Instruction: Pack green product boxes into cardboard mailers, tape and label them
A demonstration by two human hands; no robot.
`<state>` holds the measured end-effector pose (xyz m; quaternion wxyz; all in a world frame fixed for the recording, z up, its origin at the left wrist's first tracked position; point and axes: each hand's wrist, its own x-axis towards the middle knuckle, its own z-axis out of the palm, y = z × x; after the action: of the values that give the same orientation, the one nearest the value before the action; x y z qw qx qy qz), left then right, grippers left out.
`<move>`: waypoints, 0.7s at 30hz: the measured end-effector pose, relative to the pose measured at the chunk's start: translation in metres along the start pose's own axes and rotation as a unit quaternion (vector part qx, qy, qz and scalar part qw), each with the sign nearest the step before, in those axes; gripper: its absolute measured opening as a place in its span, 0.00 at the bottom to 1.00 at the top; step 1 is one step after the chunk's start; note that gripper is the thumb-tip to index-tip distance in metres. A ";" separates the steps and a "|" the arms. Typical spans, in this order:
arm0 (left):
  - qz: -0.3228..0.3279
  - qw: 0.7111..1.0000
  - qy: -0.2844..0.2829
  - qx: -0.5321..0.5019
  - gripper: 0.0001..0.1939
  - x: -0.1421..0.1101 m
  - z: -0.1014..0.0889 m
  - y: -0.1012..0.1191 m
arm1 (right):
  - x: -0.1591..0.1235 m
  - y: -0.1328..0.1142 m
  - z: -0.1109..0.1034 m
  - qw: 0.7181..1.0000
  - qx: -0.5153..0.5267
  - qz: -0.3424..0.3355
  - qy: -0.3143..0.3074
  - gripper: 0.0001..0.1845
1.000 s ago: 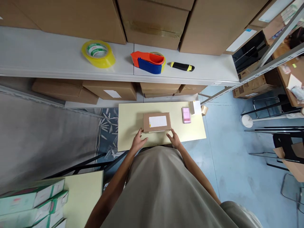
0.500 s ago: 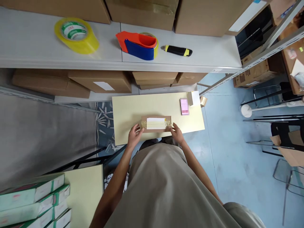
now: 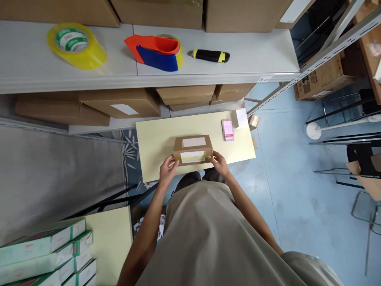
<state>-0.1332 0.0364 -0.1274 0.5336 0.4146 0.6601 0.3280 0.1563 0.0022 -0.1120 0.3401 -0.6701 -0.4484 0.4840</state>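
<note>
A small brown cardboard box (image 3: 192, 149) with white labels on its top and near side sits on a pale yellow table (image 3: 154, 143). My left hand (image 3: 167, 171) grips the box's near left corner, fingers curled on it. My right hand (image 3: 219, 163) holds its near right corner the same way. The box is tipped so that both the top face and the near face show.
A grey shelf (image 3: 247, 67) above carries a yellow tape roll (image 3: 74, 44), an orange and blue tape dispenser (image 3: 154, 51) and a black and yellow utility knife (image 3: 208, 56). A pink item (image 3: 228, 129) lies on the table's right. Green-white cartons (image 3: 44, 254) are stacked at lower left.
My hands closed on the box's near corners and turned it over on the table; a second labelled face now shows toward me. The view shifted slightly downward.
</note>
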 end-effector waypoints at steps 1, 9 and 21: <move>-0.006 1.000 -0.005 0.010 0.28 -0.004 0.002 -0.002 | -0.004 0.005 0.000 1.000 0.025 0.018 0.000 0.34; -0.004 0.984 -0.034 0.173 0.31 -0.025 0.019 -0.005 | -0.041 0.021 -0.008 0.991 -0.011 0.133 0.032 0.28; 0.109 0.945 -0.234 0.200 0.27 -0.071 0.218 0.078 | -0.133 0.079 -0.190 0.935 0.146 0.143 0.288 0.31</move>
<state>0.1016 0.0046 -0.0754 0.5399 0.6473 0.5197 0.1395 0.3418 -0.1546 -0.0792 0.4761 -0.7807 -0.1548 0.3740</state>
